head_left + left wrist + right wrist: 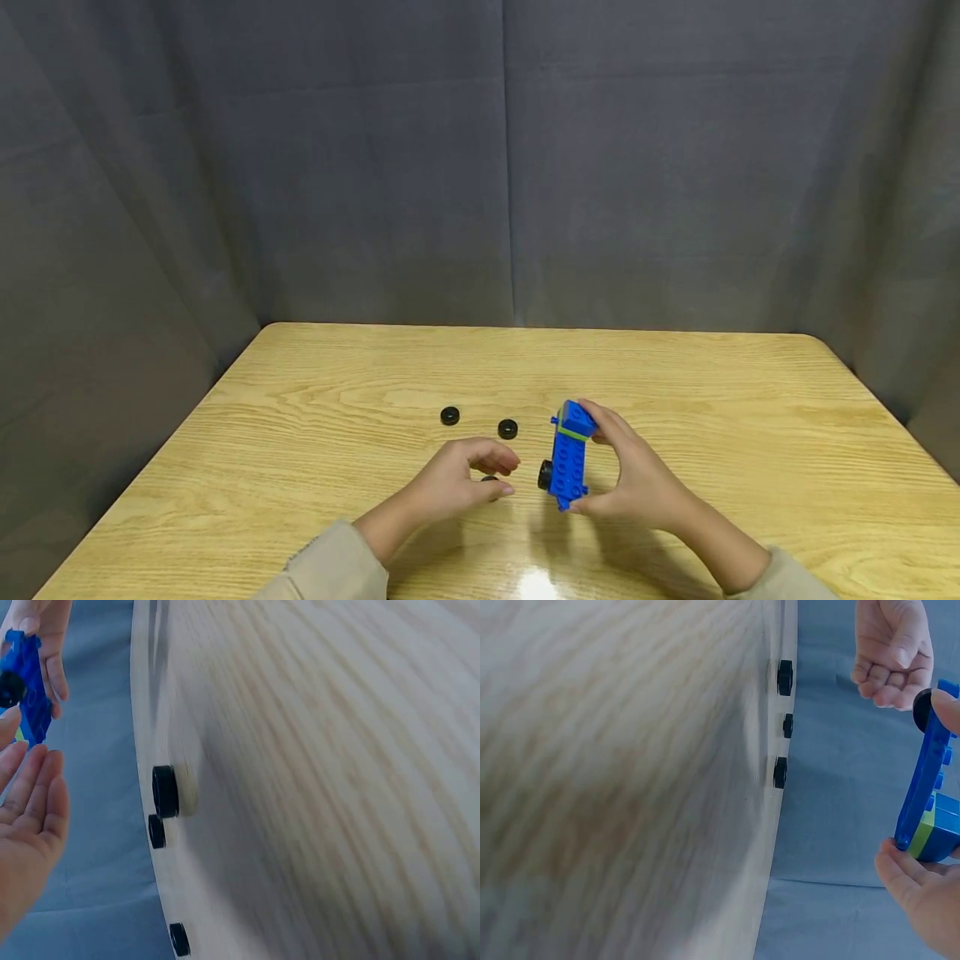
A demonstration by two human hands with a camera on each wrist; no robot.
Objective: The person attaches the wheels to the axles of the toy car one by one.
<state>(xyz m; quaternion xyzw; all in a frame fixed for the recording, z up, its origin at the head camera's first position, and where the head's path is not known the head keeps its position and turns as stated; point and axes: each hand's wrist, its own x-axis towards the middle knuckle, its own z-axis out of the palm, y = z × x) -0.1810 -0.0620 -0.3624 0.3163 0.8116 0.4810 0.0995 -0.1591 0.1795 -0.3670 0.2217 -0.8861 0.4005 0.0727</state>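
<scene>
My right hand (637, 479) grips a blue toy car (567, 467) made of building bricks by its two ends, thumb at the near end and fingers at the far end. The car is held above the table, with a studded top and a green strip below its blue cab block. One black wheel (545, 475) sits on its left side near the close end; bare axle stubs show elsewhere. To the left of the car, my left hand (461, 477) hovers with relaxed, bent fingers and holds nothing. Behind its fingertips a loose black wheel (490, 478) is partly hidden.
Two more loose black wheels, a left one (450, 416) and a right one (507, 429), lie flat on the wooden table (337, 367) beyond my left hand. Grey curtains (375, 167) hang behind the table and at both sides.
</scene>
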